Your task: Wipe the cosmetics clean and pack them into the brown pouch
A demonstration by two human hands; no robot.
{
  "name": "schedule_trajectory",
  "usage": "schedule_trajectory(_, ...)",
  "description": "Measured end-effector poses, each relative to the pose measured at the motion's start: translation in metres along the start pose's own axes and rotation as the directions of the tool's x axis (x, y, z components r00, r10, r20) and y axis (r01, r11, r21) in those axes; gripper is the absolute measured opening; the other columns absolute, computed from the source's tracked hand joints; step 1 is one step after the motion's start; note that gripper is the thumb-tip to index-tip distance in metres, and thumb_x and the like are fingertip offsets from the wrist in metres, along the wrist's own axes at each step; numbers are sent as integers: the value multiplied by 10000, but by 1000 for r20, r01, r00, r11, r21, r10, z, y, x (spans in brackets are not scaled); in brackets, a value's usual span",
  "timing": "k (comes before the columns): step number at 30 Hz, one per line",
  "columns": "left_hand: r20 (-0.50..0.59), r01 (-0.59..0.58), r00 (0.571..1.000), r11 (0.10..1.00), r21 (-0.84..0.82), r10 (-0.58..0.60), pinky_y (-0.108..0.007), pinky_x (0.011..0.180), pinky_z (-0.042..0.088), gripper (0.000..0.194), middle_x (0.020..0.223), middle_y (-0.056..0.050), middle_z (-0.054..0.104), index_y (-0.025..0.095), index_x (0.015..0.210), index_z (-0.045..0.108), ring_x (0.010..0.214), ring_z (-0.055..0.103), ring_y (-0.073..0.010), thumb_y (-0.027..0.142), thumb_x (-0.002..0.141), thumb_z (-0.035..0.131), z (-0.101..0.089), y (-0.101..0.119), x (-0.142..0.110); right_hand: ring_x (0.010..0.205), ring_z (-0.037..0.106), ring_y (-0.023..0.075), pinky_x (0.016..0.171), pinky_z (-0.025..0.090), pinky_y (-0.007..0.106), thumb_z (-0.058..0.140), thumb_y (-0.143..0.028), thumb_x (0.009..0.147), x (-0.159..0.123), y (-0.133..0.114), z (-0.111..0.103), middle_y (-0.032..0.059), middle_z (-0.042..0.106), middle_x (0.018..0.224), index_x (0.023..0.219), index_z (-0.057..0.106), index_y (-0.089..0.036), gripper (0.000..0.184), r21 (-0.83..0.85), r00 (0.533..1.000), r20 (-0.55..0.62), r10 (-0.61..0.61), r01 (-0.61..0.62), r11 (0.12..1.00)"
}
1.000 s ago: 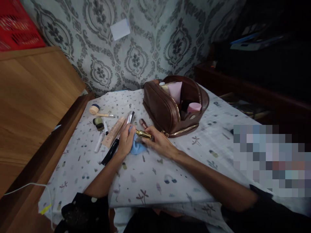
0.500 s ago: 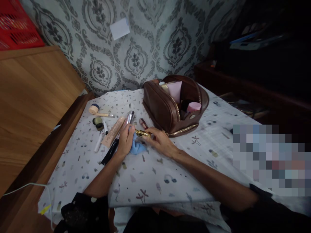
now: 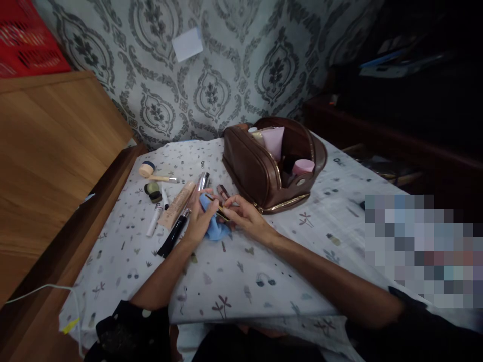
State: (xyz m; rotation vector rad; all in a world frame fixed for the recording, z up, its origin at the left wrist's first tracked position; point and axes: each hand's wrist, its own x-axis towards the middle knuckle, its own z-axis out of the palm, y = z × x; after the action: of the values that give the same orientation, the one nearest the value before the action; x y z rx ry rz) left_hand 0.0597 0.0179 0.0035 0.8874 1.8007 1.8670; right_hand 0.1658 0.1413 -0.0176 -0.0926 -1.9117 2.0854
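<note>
My left hand (image 3: 198,221) cradles a blue cloth (image 3: 214,229) over the patterned tablecloth (image 3: 234,266). My right hand (image 3: 243,217) pinches a small gold tube (image 3: 219,208) and lays it slantwise onto the cloth in the left palm. Both hands meet just in front of an open brown leather cosmetic bag (image 3: 260,173), which holds a pink tube (image 3: 272,142) and a pink-lidded jar (image 3: 303,166).
Left of the hands lie a beige tube (image 3: 176,204), a black pen-like stick (image 3: 172,235), a silver-capped tube (image 3: 203,181), a white stick (image 3: 154,220), a green compact (image 3: 153,189) and a sponge applicator (image 3: 147,170). A wooden cabinet (image 3: 49,151) borders the table's left edge. A white cable (image 3: 41,290) hangs at lower left.
The right hand has brought the gold tube leftward and tilted it onto the blue cloth; the left hand has opened upward under the cloth.
</note>
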Motion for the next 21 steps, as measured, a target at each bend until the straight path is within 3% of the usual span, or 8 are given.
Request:
schedule_trajectory(3,112,105,990,985,-136,-90,-268,718,543,610,1096,-54,659,223,1230,492,894,653,-175,513,757,746,5,-1,-3,589,567,113,533,451,235,601,-644,829,0,0,0,8,665,783,932,417,-222,472,42,1000,-5,21,-21,999)
schedule_trajectory(7,145,143,982,975,-172,-119,-294,772,541,542,1006,-39,682,207,1136,524,860,660,-170,521,753,745,6,2,-2,548,536,104,514,444,240,603,-667,809,0,-1,1,-23,615,742,866,397,-229,487,-12,999,-41,27,-27,1000)
schedule_trajectory(11,26,-6,1000,1000,31,6,-264,776,499,430,817,9,639,191,1000,566,783,613,-137,570,815,651,6,5,-1,527,492,99,494,382,220,604,-642,814,0,-2,2,-59,557,651,866,385,-233,467,-117,999,-39,21,-25,993)
schedule_trajectory(14,-51,-106,992,970,220,120,-238,694,460,410,711,27,565,185,870,567,692,544,-117,595,869,560,5,5,-1,571,507,103,527,364,219,653,-568,800,-2,-5,4,-37,614,690,897,417,-221,430,-226,1000,0,18,-17,974)
schedule_trajectory(21,-68,-127,986,943,306,155,-233,494,312,550,537,47,366,203,607,410,519,358,-96,675,889,443,4,4,-2,605,539,117,574,393,238,702,-463,778,-4,-10,6,-31,642,699,946,466,-205,388,-296,999,33,6,4,955)
